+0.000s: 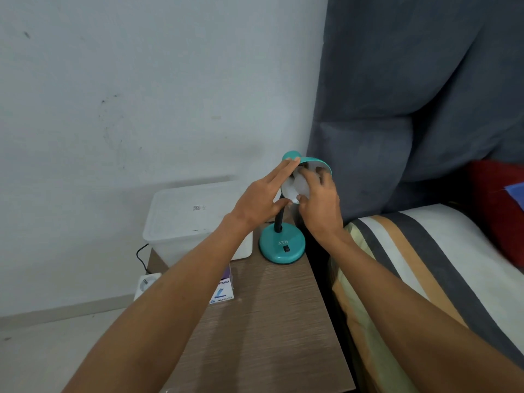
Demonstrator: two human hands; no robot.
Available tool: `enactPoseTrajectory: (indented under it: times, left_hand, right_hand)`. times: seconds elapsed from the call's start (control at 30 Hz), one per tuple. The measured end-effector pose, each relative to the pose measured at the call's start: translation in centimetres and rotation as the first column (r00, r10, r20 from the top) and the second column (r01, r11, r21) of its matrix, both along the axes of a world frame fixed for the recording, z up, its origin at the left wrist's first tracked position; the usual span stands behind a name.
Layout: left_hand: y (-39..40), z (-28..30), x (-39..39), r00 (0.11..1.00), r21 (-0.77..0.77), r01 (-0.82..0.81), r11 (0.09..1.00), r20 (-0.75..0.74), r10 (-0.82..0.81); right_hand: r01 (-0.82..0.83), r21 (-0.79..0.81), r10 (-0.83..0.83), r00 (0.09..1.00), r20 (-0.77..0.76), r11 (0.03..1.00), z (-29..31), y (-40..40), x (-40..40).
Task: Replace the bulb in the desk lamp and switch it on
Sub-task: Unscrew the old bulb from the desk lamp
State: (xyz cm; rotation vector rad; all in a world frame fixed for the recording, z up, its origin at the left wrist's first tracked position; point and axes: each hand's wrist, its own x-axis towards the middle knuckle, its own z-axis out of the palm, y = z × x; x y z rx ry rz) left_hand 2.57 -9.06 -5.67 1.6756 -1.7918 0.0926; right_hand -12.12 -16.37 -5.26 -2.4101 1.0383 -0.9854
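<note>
While the left hand [259, 202] braces the teal shade [307, 163] with flat fingers | right hand [319, 199] grips bulb [297, 188] inside | judgement: twist gently, hold the shade steady.

Lamp [282, 245] stands on the tabletop [272, 321] at its far right corner. Bin [187, 219] sits at the lamp's 9 o'clock, just beside it. Box [224, 287] lies at the bin's 6 o'clock. Bed [425, 265] adjoins at 3 o'clock. Socket [146, 283] lies on the floor [42, 350] at 9 o'clock.
</note>
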Motion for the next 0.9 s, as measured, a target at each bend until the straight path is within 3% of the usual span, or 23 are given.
enactPoseTrajectory:
  times: [0.17, 0.3, 0.5, 0.63, 0.9]
  left_hand:
    - [-0.21, -0.08, 0.05, 1.0, 0.008, -0.002, 1.0, 0.011, 0.002]
    - [-0.14, -0.15, 0.13, 1.0, 0.009, -0.011, 1.0, 0.016, 0.011]
    - [-0.31, -0.15, 0.1, 1.0, 0.018, -0.015, 1.0, 0.01, 0.014]
    - [-0.07, 0.05, -0.01, 1.0, 0.007, -0.012, 1.0, 0.006, 0.012]
    - [-0.35, -0.19, 0.05, 1.0, 0.019, -0.015, 1.0, 0.007, 0.015]
  right_hand:
    - [-0.025, 0.083, 0.023, 0.999, 0.028, 0.996, 0.32, -0.2, 0.13]
    - [-0.041, 0.018, 0.041, 0.999, 0.003, 0.999, 0.64, -0.23, 0.21]
    - [0.075, 0.12, -0.084, 0.994, 0.071, 0.99, 0.66, 0.43, 0.56]
    - [0.052, -0.007, -0.052, 0.998, -0.033, 0.999, 0.29, 0.2, 0.44]
    - [0.047, 0.018, -0.047, 0.999, 0.007, 0.999, 0.4, 0.06, 0.24]
